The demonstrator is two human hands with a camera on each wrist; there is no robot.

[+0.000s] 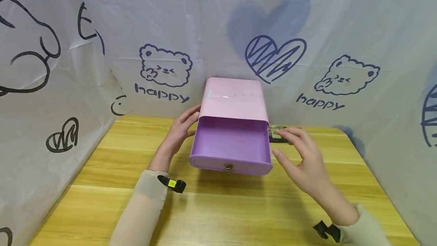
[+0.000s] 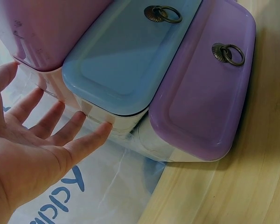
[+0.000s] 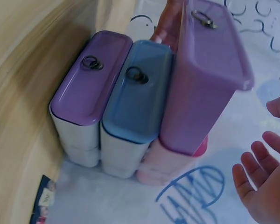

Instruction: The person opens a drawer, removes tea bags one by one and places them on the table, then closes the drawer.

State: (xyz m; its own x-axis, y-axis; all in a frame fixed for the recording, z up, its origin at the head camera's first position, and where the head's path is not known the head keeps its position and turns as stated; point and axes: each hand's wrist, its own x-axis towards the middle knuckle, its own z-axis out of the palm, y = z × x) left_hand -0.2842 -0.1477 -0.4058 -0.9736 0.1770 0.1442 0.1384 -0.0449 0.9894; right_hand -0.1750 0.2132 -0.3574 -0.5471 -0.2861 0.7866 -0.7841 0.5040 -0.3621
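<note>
A small chest of drawers with a pink top point(image 1: 235, 100) stands at the back of the table. Its purple top drawer point(image 1: 208, 162) is pulled far out, and no contents show inside. Below it, a blue drawer point(image 2: 130, 65) and a lower purple drawer point(image 2: 191, 102) are closed, each with a bronze ring pull. My left hand point(image 1: 177, 134) is at the chest's left side, fingers spread and fingertips right at its wall. To the right of the pulled-out drawer, my right hand point(image 1: 305, 162) hovers with relaxed fingers and holds nothing.
A dark flat item with a printed pattern point(image 1: 274, 134) lies on the table beside the chest, partly behind my right hand. The wood-grain table point(image 1: 232, 208) ends at a white printed sheet point(image 1: 218, 26) hanging close behind the chest and along both sides.
</note>
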